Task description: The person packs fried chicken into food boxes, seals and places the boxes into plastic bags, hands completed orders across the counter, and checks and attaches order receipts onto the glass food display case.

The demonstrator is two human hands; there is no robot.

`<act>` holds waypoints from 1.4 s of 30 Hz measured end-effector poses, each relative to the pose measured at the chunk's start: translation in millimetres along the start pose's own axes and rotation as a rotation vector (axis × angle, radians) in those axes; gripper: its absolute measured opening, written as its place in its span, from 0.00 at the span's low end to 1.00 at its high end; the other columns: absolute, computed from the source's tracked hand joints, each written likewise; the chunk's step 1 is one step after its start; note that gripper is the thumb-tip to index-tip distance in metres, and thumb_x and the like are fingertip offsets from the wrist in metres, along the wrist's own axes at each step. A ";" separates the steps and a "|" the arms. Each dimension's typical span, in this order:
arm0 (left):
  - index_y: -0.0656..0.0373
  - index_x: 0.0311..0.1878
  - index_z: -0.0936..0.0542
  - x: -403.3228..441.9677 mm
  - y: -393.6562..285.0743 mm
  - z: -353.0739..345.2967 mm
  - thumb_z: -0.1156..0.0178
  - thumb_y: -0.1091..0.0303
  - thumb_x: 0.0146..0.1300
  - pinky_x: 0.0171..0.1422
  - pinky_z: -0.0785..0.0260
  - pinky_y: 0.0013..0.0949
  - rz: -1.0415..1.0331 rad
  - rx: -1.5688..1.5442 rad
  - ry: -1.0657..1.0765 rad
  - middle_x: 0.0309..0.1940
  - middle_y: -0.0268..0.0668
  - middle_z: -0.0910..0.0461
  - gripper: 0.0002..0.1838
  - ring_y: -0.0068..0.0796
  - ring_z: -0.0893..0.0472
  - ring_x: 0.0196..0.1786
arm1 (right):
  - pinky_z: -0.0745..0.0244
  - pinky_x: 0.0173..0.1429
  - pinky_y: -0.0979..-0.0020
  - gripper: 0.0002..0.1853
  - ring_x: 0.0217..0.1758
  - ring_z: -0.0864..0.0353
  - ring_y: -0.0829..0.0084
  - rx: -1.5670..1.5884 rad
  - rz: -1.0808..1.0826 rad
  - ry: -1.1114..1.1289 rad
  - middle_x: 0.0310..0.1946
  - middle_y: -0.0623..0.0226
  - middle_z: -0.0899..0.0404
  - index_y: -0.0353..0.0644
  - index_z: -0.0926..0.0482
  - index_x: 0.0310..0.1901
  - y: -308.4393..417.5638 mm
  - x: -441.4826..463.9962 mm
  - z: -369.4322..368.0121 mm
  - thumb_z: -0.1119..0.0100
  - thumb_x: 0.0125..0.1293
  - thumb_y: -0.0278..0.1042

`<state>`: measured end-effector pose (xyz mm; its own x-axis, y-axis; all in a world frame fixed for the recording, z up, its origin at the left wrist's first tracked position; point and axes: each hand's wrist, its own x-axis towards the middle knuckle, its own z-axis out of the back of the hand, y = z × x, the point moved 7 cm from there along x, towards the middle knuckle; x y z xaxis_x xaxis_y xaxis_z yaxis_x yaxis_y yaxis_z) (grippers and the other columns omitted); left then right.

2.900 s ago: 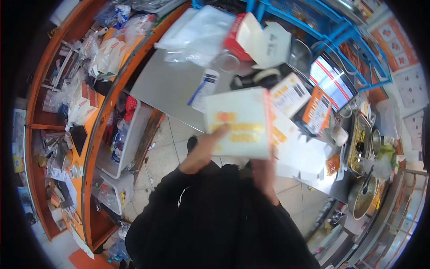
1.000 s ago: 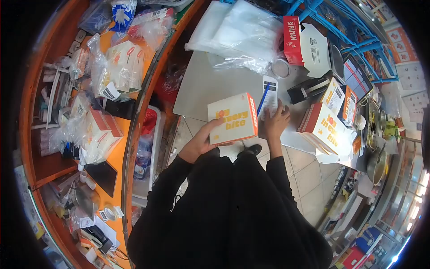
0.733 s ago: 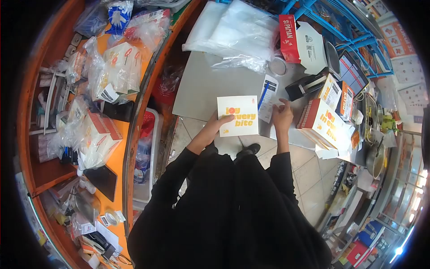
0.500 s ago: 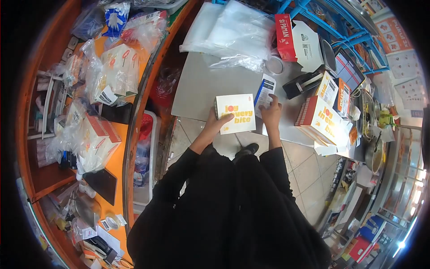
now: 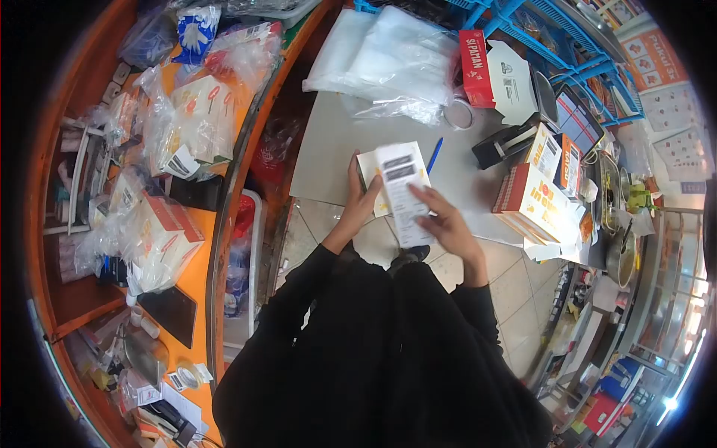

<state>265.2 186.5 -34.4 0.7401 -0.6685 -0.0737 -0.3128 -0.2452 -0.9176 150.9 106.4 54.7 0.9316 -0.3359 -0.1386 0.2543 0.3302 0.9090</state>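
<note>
My left hand (image 5: 361, 200) grips a small white box (image 5: 367, 166) from its left side, thumb over the front. A printed paper slip (image 5: 403, 196) lies over the face of the box and hangs below it. My right hand (image 5: 450, 228) is at the slip's right edge, with fingers closed on it. A blue pen (image 5: 435, 154) rests on the grey table (image 5: 328, 160) just beyond the box. To the right lies a larger white box with a red checked side (image 5: 547, 210).
Clear plastic bags (image 5: 399, 60), a red and white carton (image 5: 478, 69) and a black holder (image 5: 502, 145) stand at the table's back. A tablet (image 5: 579, 118) leans near blue racks. On the left, an orange shelf (image 5: 193, 257) holds bagged boxes.
The slip has left the table and is now against the small box. My right hand has moved down, from above the slip to gripping it. The pen remains on the table.
</note>
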 end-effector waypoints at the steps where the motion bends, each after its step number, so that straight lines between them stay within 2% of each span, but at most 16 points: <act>1: 0.63 0.57 0.64 -0.1 -5.2 -2.7 0.47 0.71 0.50 0.53 0.44 0.30 -0.001 -0.004 0.005 0.49 0.46 0.45 0.40 0.29 0.41 0.52 | 0.35 0.32 0.80 0.28 0.34 0.34 0.80 -0.010 -0.005 0.030 0.48 0.65 0.39 0.48 0.38 0.52 -0.1 -0.1 -8.3 0.50 0.46 0.18; 3: 0.63 0.56 0.59 -4.9 -23.1 -15.6 0.46 0.72 0.48 0.52 0.44 0.30 -0.101 0.161 0.118 0.47 0.44 0.44 0.37 0.29 0.40 0.51 | 0.36 0.31 0.79 0.27 0.35 0.35 0.77 -0.164 -0.063 0.023 0.47 0.64 0.40 0.49 0.35 0.50 -10.7 -1.4 -7.7 0.48 0.45 0.20; 6: 0.61 0.54 0.56 -7.2 -11.2 -15.3 0.46 0.73 0.47 0.52 0.44 0.30 -0.012 0.126 0.117 0.46 0.43 0.43 0.35 0.30 0.39 0.50 | 0.39 0.43 0.71 0.19 0.39 0.35 0.66 -0.253 0.011 -0.242 0.38 0.61 0.37 0.40 0.30 0.40 -23.7 5.0 18.3 0.46 0.40 0.21; 7: 0.61 0.54 0.57 -8.6 -6.6 -16.3 0.46 0.73 0.47 0.52 0.44 0.30 0.076 0.064 0.120 0.46 0.43 0.43 0.35 0.30 0.40 0.50 | 0.39 0.44 0.70 0.16 0.40 0.35 0.65 -0.134 0.034 -0.571 0.38 0.61 0.36 0.38 0.30 0.37 -88.4 6.7 47.5 0.44 0.43 0.26; 8: 0.61 0.54 0.57 -8.3 -0.7 -13.1 0.46 0.73 0.47 0.52 0.44 0.31 0.059 0.094 0.114 0.46 0.43 0.44 0.36 0.31 0.40 0.51 | 0.39 0.45 0.70 0.16 0.42 0.35 0.64 0.058 -0.287 -0.764 0.38 0.58 0.34 0.35 0.32 0.39 -113.1 10.3 77.9 0.47 0.50 0.35; 10: 0.61 0.54 0.57 -11.0 -5.4 -11.7 0.46 0.73 0.47 0.52 0.44 0.31 0.055 0.078 0.111 0.46 0.43 0.44 0.35 0.31 0.40 0.51 | 0.39 0.44 0.70 0.20 0.40 0.33 0.65 -0.199 -0.138 -1.508 0.35 0.58 0.31 0.32 0.32 0.39 -108.9 -0.5 125.5 0.54 0.55 0.43; 13: 0.60 0.54 0.57 -13.5 -13.6 -7.4 0.45 0.73 0.47 0.53 0.44 0.32 0.055 0.074 0.102 0.46 0.43 0.44 0.35 0.31 0.40 0.51 | 0.36 0.39 0.71 0.24 0.36 0.32 0.68 0.074 -0.279 -1.403 0.32 0.61 0.30 0.30 0.33 0.40 -147.2 34.2 162.2 0.58 0.56 0.47; 16: 0.60 0.54 0.57 -16.5 -17.7 -3.8 0.45 0.73 0.47 0.52 0.44 0.31 0.062 0.101 0.095 0.46 0.43 0.44 0.35 0.31 0.40 0.51 | 0.35 0.27 0.75 0.20 0.23 0.32 0.74 0.642 -0.636 -1.397 0.23 0.66 0.29 0.33 0.28 0.31 -146.9 33.1 149.1 0.57 0.56 0.47; 17: 0.60 0.54 0.57 -16.9 -19.4 -3.1 0.45 0.73 0.47 0.52 0.43 0.31 0.056 0.100 0.082 0.46 0.43 0.43 0.35 0.31 0.40 0.51 | 0.35 0.27 0.75 0.20 0.23 0.32 0.74 0.645 -0.635 -1.398 0.23 0.66 0.29 0.33 0.28 0.31 -146.9 32.5 143.2 0.57 0.56 0.47; 19: 0.60 0.54 0.57 -15.3 -19.6 -0.5 0.46 0.73 0.47 0.52 0.43 0.31 0.048 0.096 0.061 0.45 0.43 0.43 0.35 0.31 0.40 0.51 | 0.37 0.22 0.75 0.19 0.18 0.34 0.76 0.671 -0.136 -1.582 0.19 0.67 0.31 0.35 0.28 0.23 -137.7 27.1 143.6 0.56 0.56 0.46; 20: 0.61 0.54 0.57 -13.9 -17.0 1.4 0.46 0.74 0.47 0.51 0.42 0.31 0.043 0.088 0.043 0.45 0.43 0.43 0.35 0.31 0.40 0.50 | 0.36 0.18 0.75 0.19 0.18 0.33 0.76 0.311 0.001 -1.473 0.17 0.67 0.32 0.35 0.30 0.22 -125.4 25.1 138.3 0.56 0.56 0.45; 23: 0.61 0.53 0.57 -11.1 -23.1 -2.6 0.46 0.74 0.47 0.50 0.41 0.30 0.072 0.032 0.011 0.45 0.44 0.43 0.35 0.31 0.39 0.50 | 0.34 0.17 0.76 0.19 0.17 0.31 0.76 0.250 -0.247 -1.341 0.16 0.66 0.32 0.35 0.33 0.21 -144.1 18.9 101.0 0.57 0.57 0.44; 27: 0.63 0.53 0.56 -3.7 -17.6 -3.9 0.45 0.73 0.46 0.49 0.40 0.30 0.005 0.066 0.009 0.45 0.44 0.44 0.35 0.31 0.38 0.49 | 0.28 0.21 0.77 0.17 0.18 0.27 0.71 0.427 -0.309 -1.074 0.17 0.63 0.32 0.31 0.34 0.25 -154.1 27.0 105.0 0.58 0.58 0.41; 34: 0.62 0.53 0.57 -2.3 -23.8 -27.6 0.45 0.73 0.47 0.49 0.40 0.30 -0.015 -0.021 0.080 0.44 0.44 0.43 0.35 0.30 0.38 0.48 | 0.27 0.24 0.75 0.16 0.22 0.26 0.67 0.584 -0.499 -0.891 0.21 0.54 0.30 0.28 0.35 0.26 -184.4 32.7 110.7 0.56 0.57 0.38; 40: 0.60 0.53 0.58 -3.6 -21.6 -30.3 0.45 0.73 0.47 0.49 0.41 0.30 -0.042 0.008 0.139 0.43 0.44 0.41 0.35 0.30 0.37 0.47 | 0.33 0.42 0.66 0.12 0.40 0.31 0.67 0.645 -0.254 -0.840 0.34 0.61 0.31 0.33 0.30 0.26 -113.5 16.1 80.9 0.51 0.54 0.37; 42: 0.60 0.53 0.58 -5.4 -21.4 -32.7 0.45 0.72 0.47 0.49 0.41 0.30 -0.062 0.044 0.158 0.44 0.44 0.41 0.36 0.30 0.36 0.47 | 0.42 0.50 0.66 0.11 0.49 0.39 0.69 0.250 0.158 -0.544 0.41 0.66 0.33 0.36 0.27 0.29 -37.0 17.7 63.7 0.47 0.51 0.37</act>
<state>248.4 172.4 -1.5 0.6530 -0.7561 0.0430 -0.2404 -0.2607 -0.9350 141.4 32.0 43.7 0.6707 -0.7229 0.1661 -0.0059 0.2187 0.9758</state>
